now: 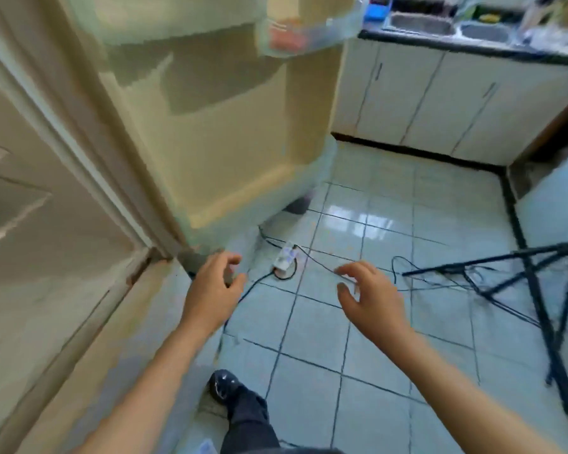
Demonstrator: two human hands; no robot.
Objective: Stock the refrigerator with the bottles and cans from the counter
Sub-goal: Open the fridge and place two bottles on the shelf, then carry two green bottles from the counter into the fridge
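Here, a person's two bare hands reach out over a tiled kitchen floor (358, 322), both empty. The left hand (212, 290) hangs near the foot of the open refrigerator door (227, 132), its grip spread, the fingers loosely curled and pinching nothing. The right hand (371, 296) hovers to the right of it, well apart, its grip likewise spread with thumb and fingers parted.

The cream-coloured door stands swung out at centre left, its inner shelves blurred; a clear door bin (305, 31) near the top holds something reddish that cannot be made out. The refrigerator's body (46, 208) fills the left edge of the view.

At top right runs the dark-edged surface (473, 49) with a double steel sink (450, 27) set into it, above pale cabinet doors (440, 103). Items lie around the sink, among them something blue and something yellow, but blur makes it impossible to say which are the bottles and cans; none is in either hand.

On the floor just beyond the hands lies a white power strip (286, 255) with black cables (322, 263) trailing from it. A black tripod (538, 296) spreads its legs at right. Below, one dark shoe (225, 385) and a dark trouser leg (250, 421) show between the forearms.
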